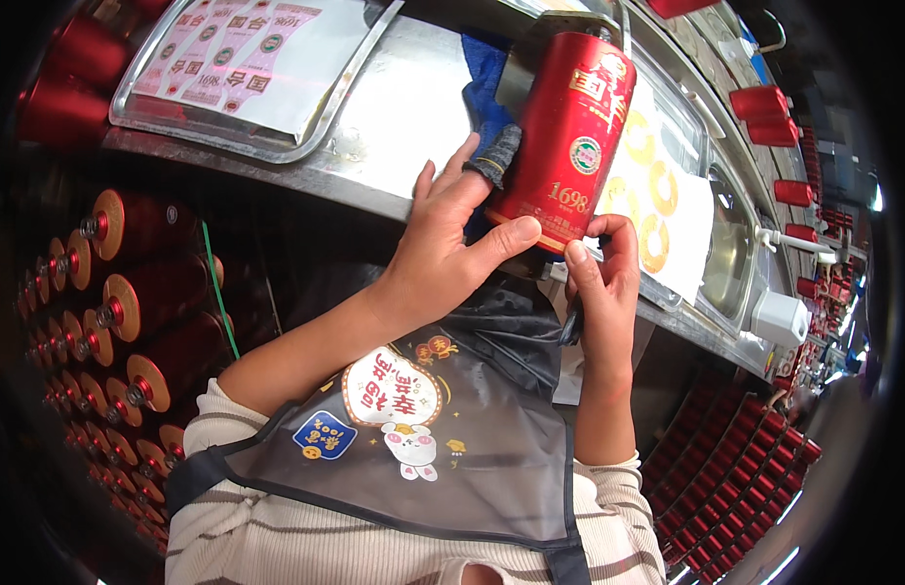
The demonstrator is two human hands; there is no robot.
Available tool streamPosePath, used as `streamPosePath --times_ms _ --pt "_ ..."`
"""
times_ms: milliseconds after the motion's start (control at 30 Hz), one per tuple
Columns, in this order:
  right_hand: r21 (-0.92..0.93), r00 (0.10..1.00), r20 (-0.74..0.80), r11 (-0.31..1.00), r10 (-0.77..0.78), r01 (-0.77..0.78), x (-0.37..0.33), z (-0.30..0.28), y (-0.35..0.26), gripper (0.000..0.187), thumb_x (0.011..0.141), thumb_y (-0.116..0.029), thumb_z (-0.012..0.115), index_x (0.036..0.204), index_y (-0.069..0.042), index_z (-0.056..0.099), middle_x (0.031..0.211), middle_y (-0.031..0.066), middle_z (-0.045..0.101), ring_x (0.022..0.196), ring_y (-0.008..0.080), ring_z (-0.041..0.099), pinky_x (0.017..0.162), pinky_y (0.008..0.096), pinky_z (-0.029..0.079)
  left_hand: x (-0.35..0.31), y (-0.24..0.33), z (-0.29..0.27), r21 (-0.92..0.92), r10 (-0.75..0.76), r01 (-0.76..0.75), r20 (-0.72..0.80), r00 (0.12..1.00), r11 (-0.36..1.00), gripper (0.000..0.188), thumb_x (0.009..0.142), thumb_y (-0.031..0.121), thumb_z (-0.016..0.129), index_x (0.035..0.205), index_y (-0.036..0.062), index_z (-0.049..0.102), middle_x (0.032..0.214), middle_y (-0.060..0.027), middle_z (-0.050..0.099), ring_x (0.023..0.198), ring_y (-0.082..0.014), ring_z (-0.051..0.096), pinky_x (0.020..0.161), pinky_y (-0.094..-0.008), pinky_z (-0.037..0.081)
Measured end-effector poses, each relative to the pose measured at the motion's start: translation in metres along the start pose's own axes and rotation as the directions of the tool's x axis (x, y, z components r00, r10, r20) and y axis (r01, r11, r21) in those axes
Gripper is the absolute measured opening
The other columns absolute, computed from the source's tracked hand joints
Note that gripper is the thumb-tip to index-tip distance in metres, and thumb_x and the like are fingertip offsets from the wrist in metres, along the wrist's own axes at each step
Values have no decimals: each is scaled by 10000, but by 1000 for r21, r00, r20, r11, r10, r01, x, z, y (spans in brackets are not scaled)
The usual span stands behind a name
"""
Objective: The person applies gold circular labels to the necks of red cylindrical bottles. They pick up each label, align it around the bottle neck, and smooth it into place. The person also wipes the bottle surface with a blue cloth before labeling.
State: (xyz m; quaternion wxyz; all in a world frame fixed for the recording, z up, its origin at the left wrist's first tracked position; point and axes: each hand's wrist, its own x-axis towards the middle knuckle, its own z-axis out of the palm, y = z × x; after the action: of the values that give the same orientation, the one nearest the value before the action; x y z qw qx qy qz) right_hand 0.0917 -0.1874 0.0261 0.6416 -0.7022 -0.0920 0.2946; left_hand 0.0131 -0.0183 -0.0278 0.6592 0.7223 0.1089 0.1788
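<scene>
A shiny red bottle (575, 127) with gold print and a round green-and-white emblem lies tilted across the work counter in front of me. My left hand (447, 234) is closed on its lower left side, the thumb pressed on the bottom edge. A grey knit sleeve (497, 156) covers one of its fingers. At the lower right edge, the thumb and bent forefinger of my right hand (604, 268) pinch the bottle's rim. Behind the left fingers lies a blue cloth (486, 83). The bottle's underside and its far end are partly hidden.
A metal tray (316, 136) at the left holds sheets of pink-and-gold decals (223, 54). Ring-shaped gold decals (657, 190) lie on white paper to the right, near a metal basin (727, 249). Racked red bottles (131, 307) fill the lower left; more red bottles (725, 468) stand lower right.
</scene>
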Motion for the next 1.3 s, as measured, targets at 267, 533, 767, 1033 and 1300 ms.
streamPosePath --times_ms 267,533,767,1033,1300 --pt "-137 992 -81 987 -96 85 -2 5 4 266 978 -241 609 1114 -67 463 714 -28 484 481 29 387 442 177 299 -40 -1 1 252 228 -192 -123 966 948 490 937 258 626 1335 -20 566 1493 -277 431 1421 -436 368 1169 -585 118" --pt "-153 999 -47 988 -8 1 -6 -13 -7 293 943 -185 680 1093 -98 444 932 -15 575 629 0 433 517 162 311 -56 4 13 477 269 -207 -66 961 854 411 918 298 643 1138 -48 673 1531 -332 333 1424 -453 355 1138 -646 103" --pt "-176 998 -54 984 -32 22 -5 -14 -9 295 935 -194 687 1080 -107 445 891 -17 576 563 -2 403 466 169 283 -51 -6 14 394 240 -166 -147 959 904 401 902 301 663 704 -43 602 1503 -367 350 1388 -499 373 1154 -630 117" --pt "-92 999 -34 996 -2 -1 -6 -12 -8 308 947 -188 690 1072 -104 422 947 19 604 647 -3 462 529 153 332 -42 17 6 610 359 -258 -47 932 749 331 872 319 684 805 -5 672 1525 -355 326 1432 -540 269 1118 -703 85" --pt "-6 996 -12 996 -88 88 -1 -7 5 249 955 -104 666 1080 -57 456 986 35 594 845 46 560 705 173 462 -32 38 10 736 457 -388 120 881 554 240 796 290 731 859 59 746 1533 -300 361 1375 -541 354 1073 -749 145"
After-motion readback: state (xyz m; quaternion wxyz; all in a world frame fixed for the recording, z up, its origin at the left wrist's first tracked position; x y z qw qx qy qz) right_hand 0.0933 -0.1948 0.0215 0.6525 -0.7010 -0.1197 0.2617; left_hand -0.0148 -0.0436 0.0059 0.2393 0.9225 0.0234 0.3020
